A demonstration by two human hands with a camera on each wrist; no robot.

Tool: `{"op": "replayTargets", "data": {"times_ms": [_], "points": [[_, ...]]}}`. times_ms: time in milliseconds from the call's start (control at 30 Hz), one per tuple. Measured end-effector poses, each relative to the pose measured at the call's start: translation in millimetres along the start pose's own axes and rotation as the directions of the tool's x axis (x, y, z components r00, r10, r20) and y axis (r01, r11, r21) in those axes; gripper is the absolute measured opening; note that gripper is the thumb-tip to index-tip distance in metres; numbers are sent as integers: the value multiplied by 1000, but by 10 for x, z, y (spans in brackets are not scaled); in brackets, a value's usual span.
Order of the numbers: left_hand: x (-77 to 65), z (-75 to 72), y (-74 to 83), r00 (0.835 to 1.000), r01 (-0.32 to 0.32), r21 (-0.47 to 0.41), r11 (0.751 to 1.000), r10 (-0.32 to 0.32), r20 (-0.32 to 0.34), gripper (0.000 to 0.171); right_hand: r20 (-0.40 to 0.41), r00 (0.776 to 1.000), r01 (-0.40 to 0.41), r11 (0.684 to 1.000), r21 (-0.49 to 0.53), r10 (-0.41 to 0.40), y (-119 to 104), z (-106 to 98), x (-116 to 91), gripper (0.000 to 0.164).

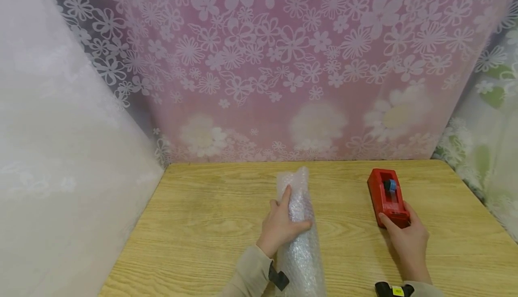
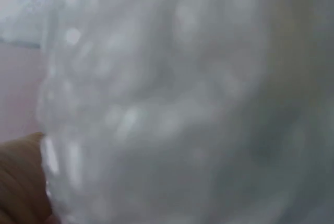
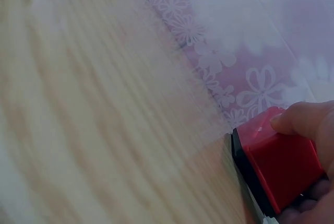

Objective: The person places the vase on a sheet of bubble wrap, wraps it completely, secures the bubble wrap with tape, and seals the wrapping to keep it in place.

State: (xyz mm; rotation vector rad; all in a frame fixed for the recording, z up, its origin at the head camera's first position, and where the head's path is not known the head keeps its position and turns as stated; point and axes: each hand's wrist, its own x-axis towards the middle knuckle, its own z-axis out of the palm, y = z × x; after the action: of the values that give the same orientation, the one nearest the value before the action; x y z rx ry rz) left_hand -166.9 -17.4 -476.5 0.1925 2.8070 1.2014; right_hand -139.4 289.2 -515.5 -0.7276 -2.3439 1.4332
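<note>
A long bundle of clear bubble wrap [image 1: 301, 243] runs from the table's near edge toward the back. My left hand [image 1: 281, 227] lies over its upper part, the thumb across the top and the other fingers along the left side. In the left wrist view the bubble wrap [image 2: 151, 93] fills most of the picture, blurred. My right hand [image 1: 408, 240] grips the near end of a red tape dispenser [image 1: 382, 198], thumb on one side and fingers on the other. A small blue tape roll [image 1: 390, 185] sits in it. The right wrist view shows the dispenser's dark base [image 3: 253, 179] close over the table.
The wood-grain table [image 1: 210, 225] ends at a pink flowered curtain [image 1: 259, 63] behind. A pale white sheet [image 1: 69, 153] hangs along the left, and a green and white flowered cloth [image 1: 485, 153] along the right.
</note>
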Motion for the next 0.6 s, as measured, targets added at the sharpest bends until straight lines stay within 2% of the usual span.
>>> {"op": "replayTargets", "data": {"times_ms": [133,367,533,600], "points": [[-11,-8,19,1000,-1,37,999,1,-24,112,7,1000,-2,1000,-10,2,-1,-8,29,80],[1,3,22,1000,14,29,999,-14,-20,113,30,999,-25,1000,8,24,14,-27,64,82],[-1,-7,16,1000,12,8,1000,-12,-5,112,3,997,-73,989,129,73,10,2,43,83],[-2,-8,14,1000,9,1,1000,-9,-3,111,-16,995,-93,979,181,97,-10,9,32,79]]}}
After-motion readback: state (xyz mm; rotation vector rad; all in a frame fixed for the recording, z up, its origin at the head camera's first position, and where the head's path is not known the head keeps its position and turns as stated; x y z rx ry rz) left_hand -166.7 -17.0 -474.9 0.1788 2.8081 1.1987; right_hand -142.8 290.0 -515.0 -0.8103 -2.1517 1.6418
